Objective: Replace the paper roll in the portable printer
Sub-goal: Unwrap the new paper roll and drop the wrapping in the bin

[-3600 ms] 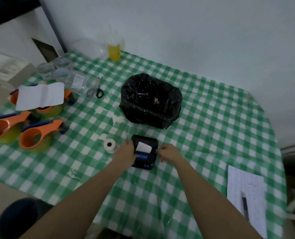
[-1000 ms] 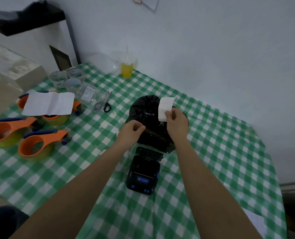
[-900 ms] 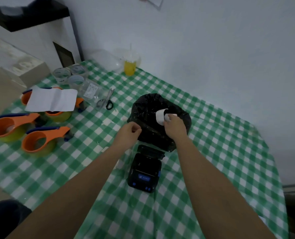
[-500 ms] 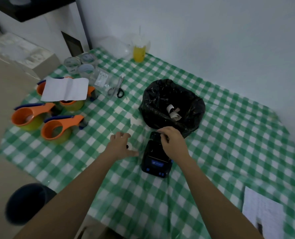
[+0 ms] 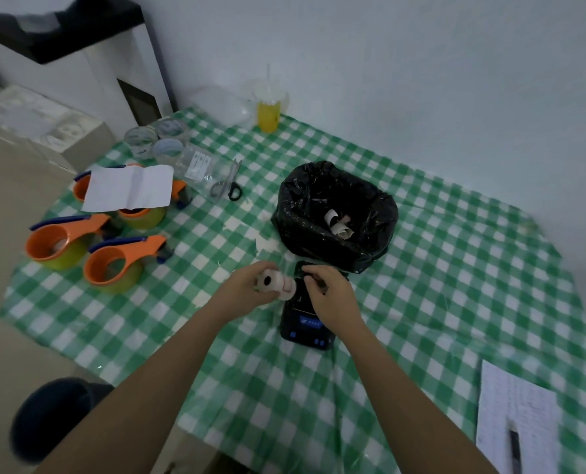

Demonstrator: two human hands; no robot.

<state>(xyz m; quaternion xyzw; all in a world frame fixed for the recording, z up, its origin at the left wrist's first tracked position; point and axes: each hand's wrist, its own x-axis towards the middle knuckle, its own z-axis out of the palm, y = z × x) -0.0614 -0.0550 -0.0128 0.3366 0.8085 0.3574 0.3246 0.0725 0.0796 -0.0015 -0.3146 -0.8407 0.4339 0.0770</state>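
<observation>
The black portable printer lies on the green checked tablecloth, just in front of a black-lined bin. Curled used paper lies inside the bin. My left hand holds a white paper roll a little above the table, at the printer's left, its core hole facing me. My right hand rests on the printer's top, fingers curled at the roll's end and the lid area; it hides the paper compartment.
Three orange tape dispensers stand at the left, one under a white sheet. Scissors, clear jars and a yellow drink cup sit at the back. A printed sheet with a pen lies front right.
My left hand has picked the paper roll up off the table and brought it to the printer. The right hand stays on the printer's top. Earlier it dropped the used paper into the bin.
</observation>
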